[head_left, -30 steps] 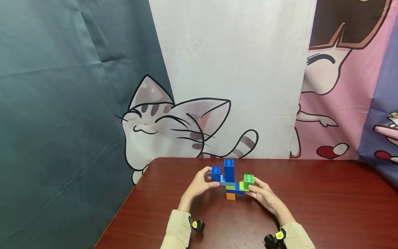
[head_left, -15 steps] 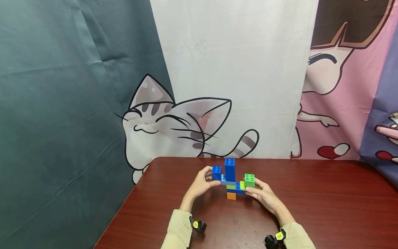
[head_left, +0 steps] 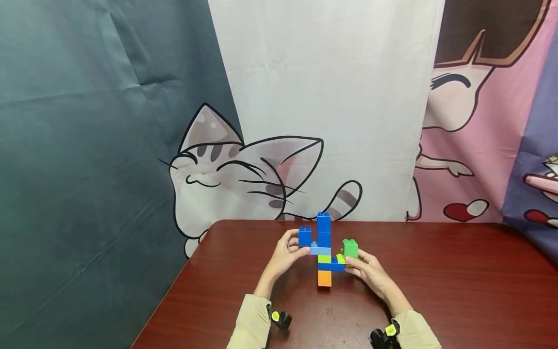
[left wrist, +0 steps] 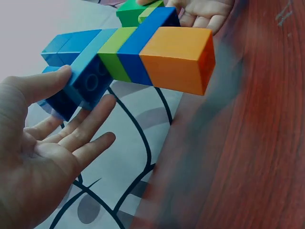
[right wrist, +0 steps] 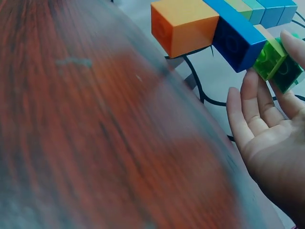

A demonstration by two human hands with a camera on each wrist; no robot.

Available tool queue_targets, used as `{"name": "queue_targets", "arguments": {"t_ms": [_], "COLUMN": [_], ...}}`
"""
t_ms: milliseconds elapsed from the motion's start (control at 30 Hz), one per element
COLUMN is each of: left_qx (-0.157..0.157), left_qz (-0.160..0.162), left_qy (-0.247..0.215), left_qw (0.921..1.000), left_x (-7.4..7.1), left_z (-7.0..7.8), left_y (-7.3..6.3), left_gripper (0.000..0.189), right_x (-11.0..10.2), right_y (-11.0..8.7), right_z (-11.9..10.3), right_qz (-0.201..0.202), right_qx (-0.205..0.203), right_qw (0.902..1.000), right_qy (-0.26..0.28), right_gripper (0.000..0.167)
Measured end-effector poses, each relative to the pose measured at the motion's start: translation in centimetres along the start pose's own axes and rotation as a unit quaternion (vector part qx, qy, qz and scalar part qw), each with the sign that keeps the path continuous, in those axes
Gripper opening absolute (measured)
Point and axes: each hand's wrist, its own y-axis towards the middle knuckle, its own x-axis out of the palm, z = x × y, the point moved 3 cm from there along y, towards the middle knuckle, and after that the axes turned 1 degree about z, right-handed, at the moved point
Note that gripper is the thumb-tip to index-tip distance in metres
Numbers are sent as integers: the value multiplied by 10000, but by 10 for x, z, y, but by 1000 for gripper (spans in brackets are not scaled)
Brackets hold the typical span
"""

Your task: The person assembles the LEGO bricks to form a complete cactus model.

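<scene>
Between both hands stands an upright toy brick model [head_left: 324, 259]. Its foot is an orange brick [head_left: 324, 278], with a long dark blue brick [left wrist: 147, 45], lime bricks and a light blue brick [head_left: 320, 250] stacked over it. Two dark blue bricks form the top [head_left: 324, 223]. My left hand [head_left: 282, 254] pinches the left arm of the model, thumb at the light blue brick beneath a blue brick [head_left: 304, 236]. On the other side, my right hand [head_left: 370, 274] pinches the right arm at the green brick [head_left: 350, 248]; the lime brick [right wrist: 269, 59] lies beside it.
The reddish-brown wooden table [head_left: 436, 281] extends on all sides of the model. Behind its far edge hangs a backdrop with a cartoon cat [head_left: 231, 179]. Small black cameras [head_left: 284, 320] sit on both wrists by the cuffs.
The model has tipped more upright toward eye level, so its brick tops show less and the orange foot shows more. Both hands keep their grip throughout.
</scene>
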Motion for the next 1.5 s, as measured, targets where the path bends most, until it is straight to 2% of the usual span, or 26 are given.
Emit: {"name": "queue_targets", "arguments": {"t_ms": [333, 467, 600, 667, 767, 933, 1067, 1200, 1300, 1500], "left_qx": [-64, -145, -167, -184, -199, -181, -309, -255, -257, -336], "left_qz": [110, 130, 297, 414, 553, 578, 554, 586, 680, 880], "left_qy": [-306, -509, -565, -619, -684, -685, -728, -734, -630, -529], "left_qw": [9995, 9985, 9978, 9971, 9959, 9958, 9953, 9953, 9954, 9941], "left_x": [5, 8, 13, 16, 19, 22, 23, 27, 29, 31], "left_z": [-6, 4, 12, 8, -7, -27, -19, -23, -36, -39], "left_y": [1, -3, -8, -6, -1, 5, 0, -2, 1, 2], "left_gripper": [68, 66, 63, 64, 64, 67, 74, 73, 67, 60], "right_x": [0, -1, -4, -5, -5, -5, -6, -7, -7, -9], "right_y": [3, 3, 2, 2, 2, 2, 2, 2, 2, 3], "right_z": [2, 2, 2, 1, 1, 2, 2, 3, 5, 7], "right_qz": [409, 448, 391, 363, 357, 528, 632, 717, 765, 939], "right_qx": [-204, -324, -429, -495, -546, -384, -307, -294, -253, -120], "right_qw": [9989, 9982, 9979, 9976, 9971, 9975, 9975, 9965, 9960, 9937], "right_qy": [103, 213, 295, 334, 382, 254, -20, -306, -374, -594], "right_gripper": [62, 71, 74, 74, 74, 74, 74, 71, 70, 67]}}
